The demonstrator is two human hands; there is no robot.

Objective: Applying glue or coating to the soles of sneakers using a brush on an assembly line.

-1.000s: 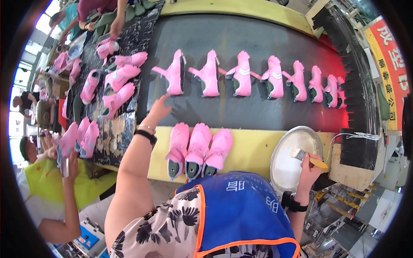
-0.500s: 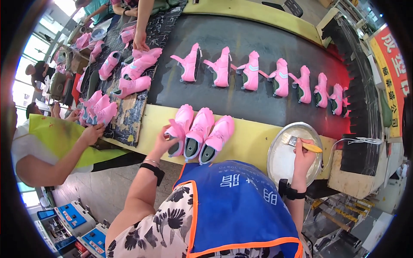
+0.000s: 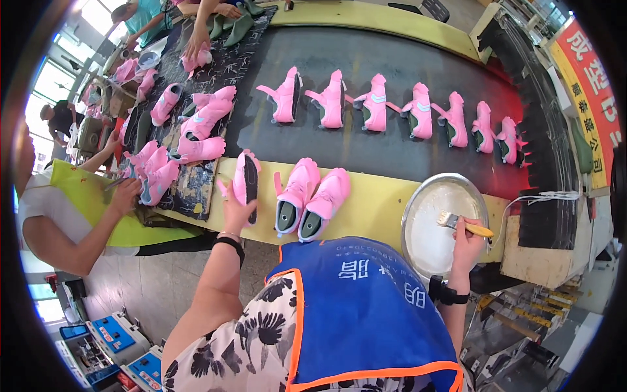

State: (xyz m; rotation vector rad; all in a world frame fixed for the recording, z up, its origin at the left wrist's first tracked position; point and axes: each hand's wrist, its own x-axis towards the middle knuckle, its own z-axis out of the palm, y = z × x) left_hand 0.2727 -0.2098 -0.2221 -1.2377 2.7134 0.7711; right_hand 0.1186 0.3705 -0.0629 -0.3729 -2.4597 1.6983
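The right hand [image 3: 466, 243], fingers closed round the yellow handle of a brush [image 3: 481, 230], is over an oval metal tray [image 3: 405, 215] of white paste [image 3: 431, 247] towards the right end of the yellow tabletop [image 3: 379, 204]; whether the bristles touch the paste, I cannot tell. The left hand [image 3: 239, 212] is closed on the heel end of a pink shoe [image 3: 247, 176], held toe away above the left part of that tabletop, dark sole turned rightward. Whether the sole carries any paste is too small to make out.

Things look partway along: one shoe is in hand, while two pink shoes [image 3: 330, 195] stand side by side near the middle of the tabletop's near edge, not yet picked up. Beyond its far edge, seven more shoes [image 3: 375, 108] are already spaced in a row along the dark belt [image 3: 261, 140], straps spread on several.

The tabletop is a narrow strip bordering the belt. To the left, a scuffed black-covered surface [image 3: 245, 55] carries more pink shoes, with a co-worker in a lime garment [image 3: 85, 202] beside it. At the belt's right end, red light glows by a black fringe [image 3: 539, 117], with a red-and-yellow banner [image 3: 584, 98] beyond.
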